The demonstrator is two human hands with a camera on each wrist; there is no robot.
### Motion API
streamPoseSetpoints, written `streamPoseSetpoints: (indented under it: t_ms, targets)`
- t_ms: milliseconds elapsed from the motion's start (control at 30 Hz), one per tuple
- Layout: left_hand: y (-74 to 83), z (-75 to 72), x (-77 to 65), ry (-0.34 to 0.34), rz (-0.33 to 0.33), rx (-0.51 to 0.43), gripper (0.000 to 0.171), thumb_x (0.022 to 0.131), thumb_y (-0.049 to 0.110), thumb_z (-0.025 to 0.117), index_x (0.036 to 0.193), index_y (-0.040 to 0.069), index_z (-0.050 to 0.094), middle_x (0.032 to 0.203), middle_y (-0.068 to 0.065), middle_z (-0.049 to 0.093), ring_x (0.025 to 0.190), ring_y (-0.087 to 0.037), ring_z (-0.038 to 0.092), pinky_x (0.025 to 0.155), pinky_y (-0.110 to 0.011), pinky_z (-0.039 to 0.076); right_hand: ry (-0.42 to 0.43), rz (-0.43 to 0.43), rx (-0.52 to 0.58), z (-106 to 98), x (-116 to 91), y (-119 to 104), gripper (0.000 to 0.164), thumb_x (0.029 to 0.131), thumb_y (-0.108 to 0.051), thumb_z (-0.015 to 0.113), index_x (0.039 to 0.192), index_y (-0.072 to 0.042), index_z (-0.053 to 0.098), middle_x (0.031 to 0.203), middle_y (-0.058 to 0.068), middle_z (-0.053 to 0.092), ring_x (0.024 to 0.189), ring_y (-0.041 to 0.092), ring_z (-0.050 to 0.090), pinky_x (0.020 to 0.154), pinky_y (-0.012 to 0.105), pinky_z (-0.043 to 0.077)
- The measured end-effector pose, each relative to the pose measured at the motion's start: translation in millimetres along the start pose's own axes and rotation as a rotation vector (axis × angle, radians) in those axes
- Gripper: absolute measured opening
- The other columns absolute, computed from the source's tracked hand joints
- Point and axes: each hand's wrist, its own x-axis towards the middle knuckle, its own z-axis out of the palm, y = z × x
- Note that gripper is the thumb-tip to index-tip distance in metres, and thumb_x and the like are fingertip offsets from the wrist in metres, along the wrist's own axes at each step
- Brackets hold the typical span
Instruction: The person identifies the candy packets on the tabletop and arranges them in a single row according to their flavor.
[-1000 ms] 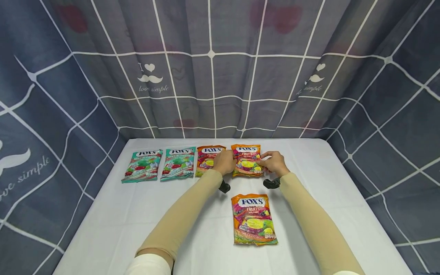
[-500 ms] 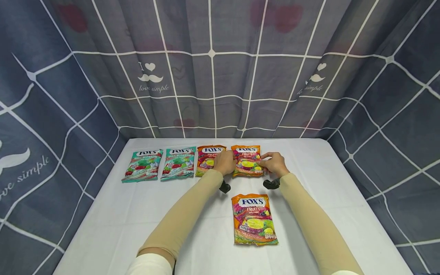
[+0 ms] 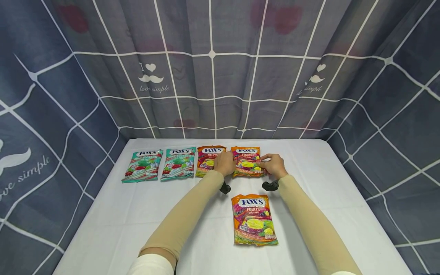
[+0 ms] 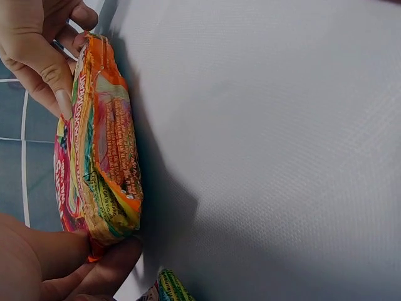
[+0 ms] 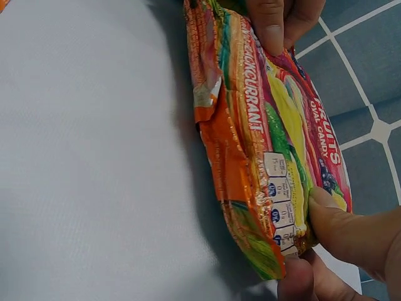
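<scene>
Both hands hold an orange bag of Fox's Fruits candy point(image 3: 246, 162) at the right end of the back row, one at each side edge. My left hand point(image 3: 225, 163) pinches its left edge and overlaps the neighbouring red-orange Fruits candy bag point(image 3: 205, 162) in the head view. On the opposite edge, my right hand point(image 3: 274, 165) pinches with thumb on the front and fingers behind, as the right wrist view shows. Seen from the left wrist, the held bag point(image 4: 103, 144) lies close over the white cloth, its lower seam facing the camera.
Two teal Mint Blossom candy bags point(image 3: 142, 166) point(image 3: 178, 164) lie at the left of the row. Nearer the front, another orange Fruits candy bag point(image 3: 254, 220) lies between the forearms. Grey checked curtains point(image 3: 227, 76) enclose the white-covered table point(image 3: 137, 221) at the back and sides.
The held candy bag's top edge has come down slightly toward the front of the table. My right hand has shifted down a little with it; the other bags stay put.
</scene>
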Motion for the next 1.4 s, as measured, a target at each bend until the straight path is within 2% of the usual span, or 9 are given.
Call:
streamPoseSetpoints:
  t_ms: [33,367,633,867,900,1067,1200,1233,1400]
  targets:
    - [-2.5,4.3,2.3,0.013,0.005,0.005,0.033,0.105,0.033,0.076,0.081,0.012,0.072,0.072,-0.002,0.064,0.064,-0.019,0.059,0.055,-0.036,0.049,0.005,-0.001,-0.002,0,0,0,0.04,0.102,-0.019,0.081,0.133,0.005,0.071,0.078,0.008,0.072,0.053,0.012,0.059,0.051,0.027,0.047]
    - [21.1,-28.1,-33.1,0.043,-0.041,0.044,0.032,0.106,0.035,0.075,0.089,0.008,0.075,0.077,-0.004,0.065,0.067,-0.02,0.06,0.059,-0.035,0.049,0.005,-0.013,-0.022,-2,-8,0,0.04,0.105,-0.021,0.078,0.135,0.005,0.071,0.083,0.01,0.075,0.053,0.012,0.06,0.051,0.026,0.047]
    - [19.1,-28.2,-35.8,0.064,-0.025,0.031,0.036,0.106,0.034,0.076,0.08,0.01,0.073,0.07,-0.003,0.06,0.062,-0.019,0.054,0.055,-0.031,0.042,-0.001,-0.047,-0.034,-7,-12,1,0.039,0.104,-0.021,0.078,0.134,0.005,0.072,0.086,0.013,0.079,0.058,0.018,0.067,0.054,0.029,0.053]
    - [19.8,-35.9,-39.5,0.085,0.008,-0.001,0.053,0.107,0.032,0.073,0.062,0.015,0.052,0.056,0.001,0.042,0.052,-0.016,0.044,0.047,-0.029,0.032,0.015,-0.097,-0.09,-17,-19,0,0.04,0.104,-0.023,0.078,0.132,0.005,0.073,0.092,0.018,0.079,0.061,0.022,0.069,0.054,0.031,0.053]
    - [15.2,-29.4,-34.0,0.104,0.025,-0.006,0.055,0.108,0.035,0.072,0.061,0.017,0.05,0.056,0.003,0.04,0.051,-0.015,0.043,0.046,-0.029,0.031,0.013,-0.105,-0.1,-20,-21,0,0.04,0.104,-0.023,0.077,0.132,0.005,0.073,0.094,0.019,0.08,0.061,0.023,0.068,0.054,0.03,0.053]
    - [13.5,-38.3,-41.4,0.097,0.048,-0.046,0.029,0.107,0.033,0.073,0.088,0.011,0.076,0.078,0.0,0.067,0.065,-0.017,0.057,0.053,-0.03,0.044,-0.003,-0.135,-0.141,-29,-32,-2,0.039,0.103,-0.026,0.079,0.129,0.003,0.075,0.097,0.02,0.08,0.064,0.028,0.068,0.054,0.03,0.05]
    - [13.9,-55.1,-56.6,0.045,0.054,-0.125,0.024,0.108,0.027,0.072,0.113,0.005,0.08,0.105,-0.009,0.078,0.079,-0.021,0.066,0.066,-0.035,0.055,-0.038,-0.152,-0.149,-34,-43,-4,0.037,0.102,-0.026,0.08,0.126,0.002,0.077,0.091,0.016,0.081,0.068,0.035,0.07,0.054,0.032,0.05]
    - [6.0,-48.4,-52.0,0.047,0.072,-0.155,0.026,0.107,0.031,0.072,0.112,0.007,0.08,0.105,-0.007,0.078,0.078,-0.02,0.064,0.065,-0.035,0.054,-0.049,-0.155,-0.154,-35,-45,-4,0.036,0.102,-0.026,0.081,0.125,0.001,0.078,0.09,0.015,0.081,0.069,0.035,0.071,0.054,0.033,0.051]
    - [1.4,-59.0,-62.1,-0.018,0.083,-0.251,0.026,0.107,0.03,0.073,0.108,0.005,0.078,0.09,-0.002,0.076,0.073,-0.018,0.062,0.066,-0.036,0.052,-0.106,-0.165,-0.177,-38,-58,-9,0.035,0.101,-0.028,0.082,0.122,0.001,0.079,0.091,0.016,0.081,0.07,0.033,0.073,0.056,0.037,0.054]
